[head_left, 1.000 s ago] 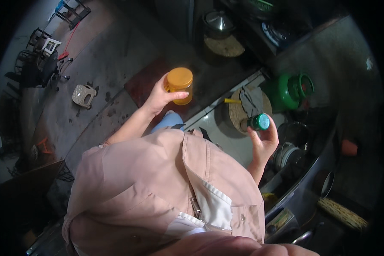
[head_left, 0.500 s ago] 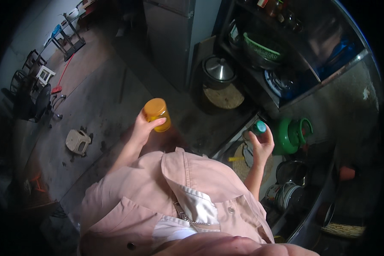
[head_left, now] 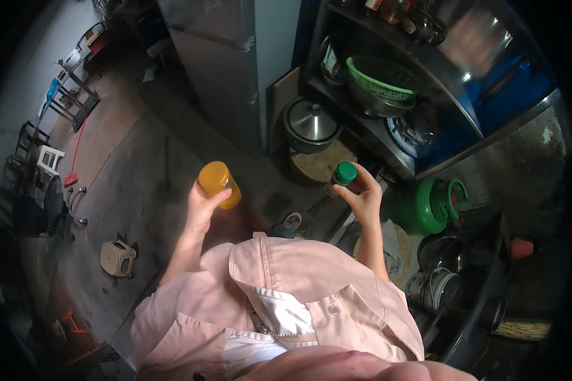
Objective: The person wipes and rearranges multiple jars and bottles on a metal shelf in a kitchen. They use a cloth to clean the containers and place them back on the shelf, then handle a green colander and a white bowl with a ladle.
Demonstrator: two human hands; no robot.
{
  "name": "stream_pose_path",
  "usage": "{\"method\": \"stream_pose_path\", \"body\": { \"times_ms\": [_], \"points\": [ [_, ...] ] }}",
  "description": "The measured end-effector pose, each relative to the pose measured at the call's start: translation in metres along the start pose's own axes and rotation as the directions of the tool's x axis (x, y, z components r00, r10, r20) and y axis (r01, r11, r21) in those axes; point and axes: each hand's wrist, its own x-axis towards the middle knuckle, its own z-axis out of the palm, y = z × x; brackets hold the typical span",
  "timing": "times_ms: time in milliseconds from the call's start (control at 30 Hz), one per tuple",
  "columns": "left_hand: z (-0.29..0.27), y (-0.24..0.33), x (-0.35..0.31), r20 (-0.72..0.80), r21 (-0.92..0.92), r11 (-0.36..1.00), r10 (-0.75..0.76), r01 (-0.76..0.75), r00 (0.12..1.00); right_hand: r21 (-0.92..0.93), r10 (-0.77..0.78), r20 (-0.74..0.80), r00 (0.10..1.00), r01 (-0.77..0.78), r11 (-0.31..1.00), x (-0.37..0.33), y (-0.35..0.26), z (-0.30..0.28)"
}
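Note:
My left hand (head_left: pixel 203 208) is closed round a jar (head_left: pixel 220 184) with an orange-yellow lid and yellow contents, held out in front of my body and tilted a little. To the right, my right hand (head_left: pixel 364 198) grips a small bottle (head_left: pixel 344 176) by its side. That bottle has a green cap facing up; most of its body is hidden by my fingers. The two containers are apart, both in the air at about the same height over the floor.
Ahead on the right stands a shelf rack (head_left: pixel 403 166) with a green basket (head_left: pixel 381 82). A lidded pot (head_left: pixel 313 124) rests on a round wooden block (head_left: pixel 324 164). A green gas cylinder (head_left: pixel 422 206) and a white bucket (head_left: pixel 433 289) stand right; a stool (head_left: pixel 116 258) left; a fridge (head_left: pixel 216 70) ahead.
The right hand with the green-capped bottle has moved left, toward the jar. The left hand's jar sits slightly further left and lower in view. My view has shifted a little; one shoe now shows.

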Motion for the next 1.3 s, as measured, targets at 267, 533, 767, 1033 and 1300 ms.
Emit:
{"method": "stream_pose_path", "body": {
  "times_ms": [267, 533, 767, 1033, 1300],
  "points": [
    [0.162, 0.028, 0.212, 0.272, 0.087, 0.979, 0.152, -0.182, 0.950, -0.019, 0.010, -0.170, 0.985, -0.013, 1.000, 0.107, 0.073, -0.092],
    [0.354, 0.069, 0.403, 0.349, -0.069, 0.864, 0.488, -0.498, 0.800, 0.086, 0.049, -0.534, 0.844, -0.003, 0.996, 0.154, 0.123, -0.184],
    [0.447, 0.067, 0.541, 0.173, 0.259, 0.514, 0.809, -0.818, 0.562, 0.050, 0.076, -0.586, 0.807, -0.057, 0.997, 0.158, 0.135, -0.192],
    [0.458, 0.028, 0.601, 0.083, 0.307, 0.382, 0.902, -0.872, 0.424, -0.018, 0.087, -0.745, 0.661, -0.151, 0.988, 0.168, 0.119, -0.167],
    [0.415, 0.033, 0.592, 0.243, 0.127, 0.465, 0.842, -0.876, 0.482, -0.165, -0.052, -0.617, 0.785, -0.065, 0.984, 0.276, 0.082, -0.148]
  ]
}}
